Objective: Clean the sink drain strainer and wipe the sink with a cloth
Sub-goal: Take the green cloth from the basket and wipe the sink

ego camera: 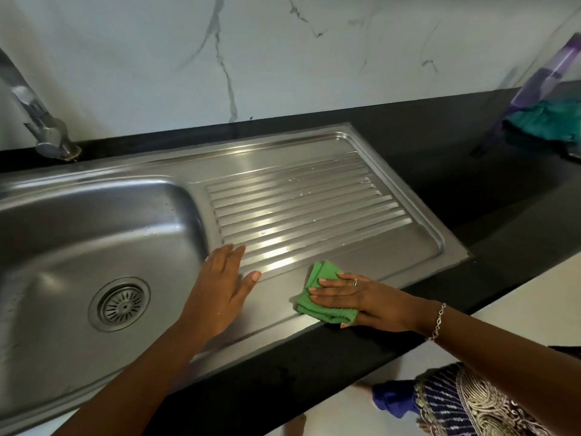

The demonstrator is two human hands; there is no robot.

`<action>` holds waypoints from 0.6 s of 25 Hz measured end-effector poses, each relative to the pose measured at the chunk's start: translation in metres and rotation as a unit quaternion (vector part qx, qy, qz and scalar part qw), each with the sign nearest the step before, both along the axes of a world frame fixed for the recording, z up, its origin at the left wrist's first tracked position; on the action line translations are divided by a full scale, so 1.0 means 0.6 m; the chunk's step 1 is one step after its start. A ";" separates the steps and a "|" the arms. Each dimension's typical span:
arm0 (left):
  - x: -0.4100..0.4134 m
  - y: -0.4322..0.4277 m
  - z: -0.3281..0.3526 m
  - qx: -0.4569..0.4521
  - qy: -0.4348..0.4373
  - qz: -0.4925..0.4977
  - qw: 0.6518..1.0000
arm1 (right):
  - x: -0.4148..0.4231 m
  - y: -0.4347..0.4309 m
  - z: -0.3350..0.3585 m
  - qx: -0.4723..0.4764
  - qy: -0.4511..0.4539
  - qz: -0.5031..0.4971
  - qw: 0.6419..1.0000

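Note:
A steel sink (78, 221) with a ribbed drainboard (308, 202) is set in a black counter. The round drain strainer (121, 305) sits in the basin floor at the left. My right hand (361, 298) lies flat with straight fingers on a folded green cloth (320, 297), pressing it on the drainboard's near edge. My left hand (223, 291) rests flat, fingers straight, on the steel between the basin and the ribs, holding nothing.
A steel tap (41, 121) rises at the back left. The black counter (487, 171) runs right, where a purple object and a teal cloth (544, 121) lie at the far corner. A marble-look wall stands behind. Small water drops dot the ribs.

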State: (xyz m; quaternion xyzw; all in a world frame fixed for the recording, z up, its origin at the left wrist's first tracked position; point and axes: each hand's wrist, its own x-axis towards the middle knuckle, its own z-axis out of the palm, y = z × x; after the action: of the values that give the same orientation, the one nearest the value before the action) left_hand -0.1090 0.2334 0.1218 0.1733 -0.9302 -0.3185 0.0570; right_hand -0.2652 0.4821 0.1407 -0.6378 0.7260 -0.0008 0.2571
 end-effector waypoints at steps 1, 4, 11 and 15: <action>-0.007 0.010 -0.001 -0.004 0.000 -0.001 1.000 | -0.012 0.011 0.001 0.001 0.001 -0.003 1.000; -0.025 0.037 0.002 -0.008 -0.008 -0.013 1.000 | -0.045 0.044 0.002 0.003 0.003 -0.007 1.000; -0.057 0.075 0.007 -0.007 -0.015 -0.020 1.000 | -0.120 0.122 0.006 -0.003 -0.001 -0.063 0.998; -0.066 0.080 -0.001 -0.014 0.005 -0.015 1.000 | -0.156 0.163 0.004 -0.007 0.006 -0.095 0.995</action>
State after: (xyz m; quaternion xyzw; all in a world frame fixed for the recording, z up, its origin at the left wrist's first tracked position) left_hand -0.1488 0.2816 0.1212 0.1570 -0.9367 -0.3074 0.0592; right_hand -0.3591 0.5799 0.1433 -0.5675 0.7849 -0.0267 0.2473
